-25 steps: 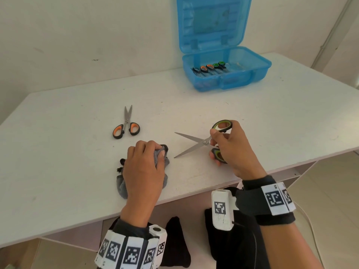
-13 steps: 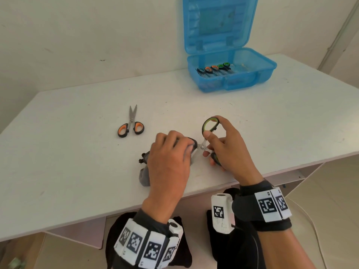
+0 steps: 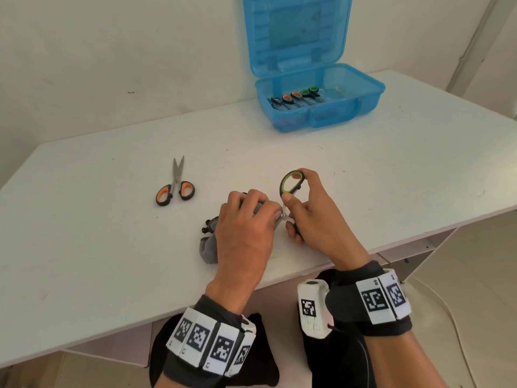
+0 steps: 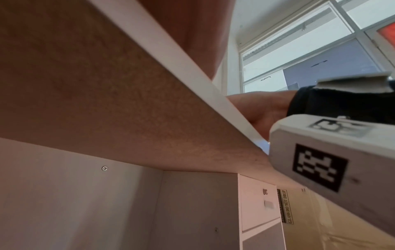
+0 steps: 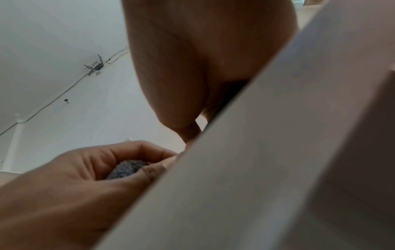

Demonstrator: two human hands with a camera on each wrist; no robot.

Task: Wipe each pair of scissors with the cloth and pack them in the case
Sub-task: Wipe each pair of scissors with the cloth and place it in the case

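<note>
Here we are at the white table point(image 3: 84, 233), the open blue case point(image 3: 319, 107) at the far edge with several scissors already lying inside. One orange-handled pair point(image 3: 175, 189) waits flat on the tabletop. Our left hand point(image 3: 246, 233) is bunched around the grey cloth point(image 3: 208, 247), wrapping the blades, while our right hand point(image 3: 316, 219) pinches the green-handled scissors point(image 3: 291, 183) by their loops. We judge we're mid-wipe; next comes drawing the cloth along the blades, carefully.
</note>
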